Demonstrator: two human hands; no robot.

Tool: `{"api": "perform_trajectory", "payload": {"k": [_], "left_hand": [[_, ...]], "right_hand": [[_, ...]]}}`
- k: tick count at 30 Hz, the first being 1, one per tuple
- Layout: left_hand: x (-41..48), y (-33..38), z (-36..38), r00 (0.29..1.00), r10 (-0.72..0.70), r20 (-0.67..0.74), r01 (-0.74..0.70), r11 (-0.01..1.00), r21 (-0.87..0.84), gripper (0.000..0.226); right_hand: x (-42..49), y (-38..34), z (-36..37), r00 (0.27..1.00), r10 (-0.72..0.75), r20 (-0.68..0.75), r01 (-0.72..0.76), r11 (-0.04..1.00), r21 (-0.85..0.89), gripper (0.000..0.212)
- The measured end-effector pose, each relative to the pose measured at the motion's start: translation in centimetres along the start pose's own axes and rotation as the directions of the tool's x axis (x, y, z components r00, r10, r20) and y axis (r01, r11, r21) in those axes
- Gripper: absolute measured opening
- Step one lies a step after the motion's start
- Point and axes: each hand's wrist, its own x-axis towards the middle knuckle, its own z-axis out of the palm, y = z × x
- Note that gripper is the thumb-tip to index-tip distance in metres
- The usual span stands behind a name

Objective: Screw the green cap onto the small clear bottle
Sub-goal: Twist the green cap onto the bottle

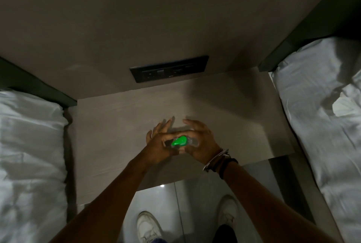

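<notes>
So you've got both hands together just above the middle of the surface point(121, 117), a bit toward its 6 o'clock edge. Your left hand point(160, 145) is pinching the green cap point(178, 141) with thumb and a finger or two, the other fingers fanned out loose toward 12 o'clock. Your right hand point(199, 139) is wrapped around the small clear bottle point(193, 142), which lies tipped sideways with its neck pointing at the cap. Cap and bottle are touching, cap at 9 o'clock of the bottle, but it's too blurry to tell how far on it sits. There are bracelets point(216, 159) on your right wrist. A dark switch panel point(169, 71) sits on the wall at 12 o'clock, white bedding at 9 point(29, 145) and 3 o'clock point(322, 115), and your white sneakers point(148, 227) are on the floor at 6.
</notes>
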Motion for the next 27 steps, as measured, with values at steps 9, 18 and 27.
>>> {"api": "perform_trajectory", "payload": {"k": [9,18,27], "left_hand": [[-0.2,0.6,-0.1,0.997,-0.064,-0.040,0.064,0.998,0.011,0.053],[0.2,-0.8,0.4,0.999,0.019,-0.038,-0.019,1.000,-0.006,0.077],[0.2,-0.8,0.1,1.000,-0.008,-0.022,0.007,1.000,-0.027,0.074]], "right_hand": [[0.5,-0.5,0.9,0.999,0.037,0.006,-0.037,0.997,-0.072,0.073],[0.5,-0.5,0.8,0.996,0.069,-0.053,-0.079,0.972,-0.220,0.068],[0.6,0.3,0.4,0.999,0.000,-0.038,-0.006,0.988,-0.154,0.038]]}}
